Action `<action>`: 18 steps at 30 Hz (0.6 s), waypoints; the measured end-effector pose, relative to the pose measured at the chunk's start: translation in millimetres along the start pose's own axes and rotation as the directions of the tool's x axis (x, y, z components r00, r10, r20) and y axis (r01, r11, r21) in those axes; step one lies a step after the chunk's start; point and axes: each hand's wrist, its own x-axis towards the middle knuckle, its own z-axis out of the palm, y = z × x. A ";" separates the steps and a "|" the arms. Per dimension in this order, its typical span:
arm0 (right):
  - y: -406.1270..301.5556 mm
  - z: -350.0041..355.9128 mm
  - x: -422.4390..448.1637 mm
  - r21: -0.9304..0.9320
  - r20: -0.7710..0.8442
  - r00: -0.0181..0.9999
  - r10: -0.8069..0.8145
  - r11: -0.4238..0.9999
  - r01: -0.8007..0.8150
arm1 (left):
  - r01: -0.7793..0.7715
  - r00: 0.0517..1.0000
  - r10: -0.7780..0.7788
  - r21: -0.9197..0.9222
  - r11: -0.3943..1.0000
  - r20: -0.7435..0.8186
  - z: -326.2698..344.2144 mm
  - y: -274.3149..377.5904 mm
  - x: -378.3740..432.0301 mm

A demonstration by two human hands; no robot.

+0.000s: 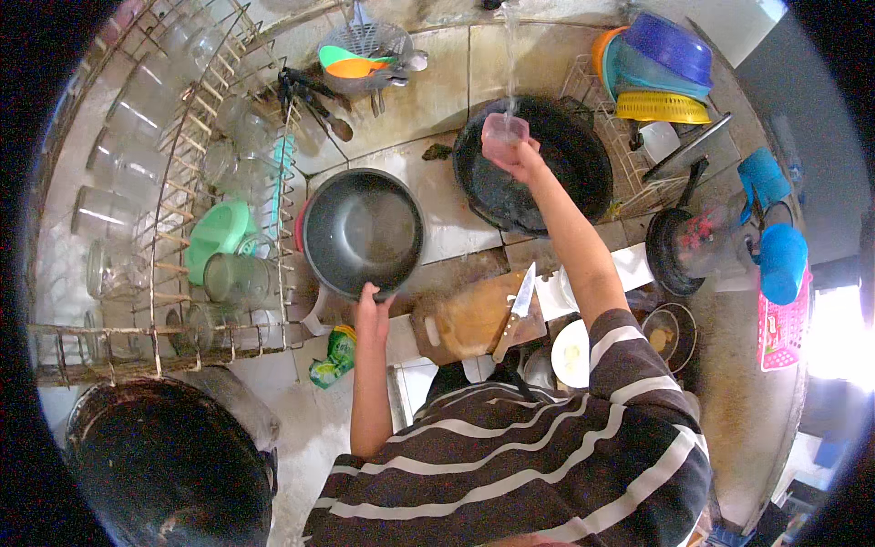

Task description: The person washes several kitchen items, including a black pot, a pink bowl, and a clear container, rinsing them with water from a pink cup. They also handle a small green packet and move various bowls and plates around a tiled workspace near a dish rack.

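My left hand (pixel 372 313) grips the near rim of a dark round pot (pixel 362 232), whose inside faces up towards me. My right hand (pixel 525 163) holds a small pink plastic cup (pixel 504 137) above a large black basin (pixel 574 184). A stream of running water (pixel 510 61) falls from above into the cup. Between my arms a kitchen knife (pixel 516 311) lies across a wooden cutting board (pixel 465 318).
To the left stands a wire dish rack (pixel 156 273) with several glass jars. A wide blackened pan (pixel 171 465) sits below it. On the right are stacked plastic bowls (pixel 663 51), a frying pan (pixel 673 246), blue mugs (pixel 783 263) and a pink basket (pixel 776 342).
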 end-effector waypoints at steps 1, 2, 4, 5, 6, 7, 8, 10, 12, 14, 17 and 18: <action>1.5 9.7 -5.4 0.027 0.032 0.999 -0.019 0.999 0.018 | -0.006 1.000 0.006 -0.008 1.000 -0.029 -8.9 -3.5 2.1; 2.4 24.4 -16.6 0.054 0.066 0.997 -0.029 0.998 0.025 | -0.052 0.993 0.044 0.080 0.995 0.108 -14.1 -4.5 2.8; -10.7 -23.5 37.4 0.280 0.264 0.961 -0.078 0.960 0.001 | -0.079 0.954 0.031 0.152 0.985 0.297 15.9 -18.7 12.9; -26.8 -54.3 61.9 0.367 0.352 0.929 -0.112 0.930 -0.027 | -0.019 0.941 -0.006 0.071 0.997 0.337 37.4 -27.5 19.8; -22.2 -30.9 46.5 0.203 0.270 0.961 -0.058 0.979 0.002 | 0.006 0.952 -0.004 -0.006 1.000 0.307 26.0 -24.6 20.9; -18.3 -10.4 28.9 0.025 0.182 0.983 0.000 1.000 -0.005 | -0.012 0.965 0.014 -0.009 1.000 0.261 13.8 -23.0 19.0; -18.4 3.0 7.4 -0.006 0.178 0.984 0.018 1.000 -0.017 | -0.071 0.972 0.048 0.093 0.993 0.231 3.4 -24.6 17.3; -33.0 28.8 -40.8 0.160 0.257 0.966 0.011 0.986 -0.054 | -0.120 0.978 0.082 0.193 0.974 0.193 -5.0 -25.2 15.1; -46.8 36.5 -60.5 0.014 0.127 0.992 0.024 1.000 -0.026 | 0.028 0.994 -0.021 -0.067 0.997 0.108 8.5 -24.0 14.5; -47.1 34.5 -54.8 -0.036 0.035 0.999 0.029 0.999 -0.027 | -0.012 0.994 0.020 -0.080 0.997 0.108 24.6 -20.0 9.8; -43.5 15.8 -16.4 0.061 0.070 0.987 -0.146 0.988 0.142 | 0.041 0.961 0.001 -0.145 0.989 0.278 43.4 -10.0 5.3; -43.1 16.2 -13.6 0.052 0.093 0.986 -0.137 0.990 0.132 | 0.080 0.963 -0.039 -0.145 0.986 0.265 43.3 -7.6 5.7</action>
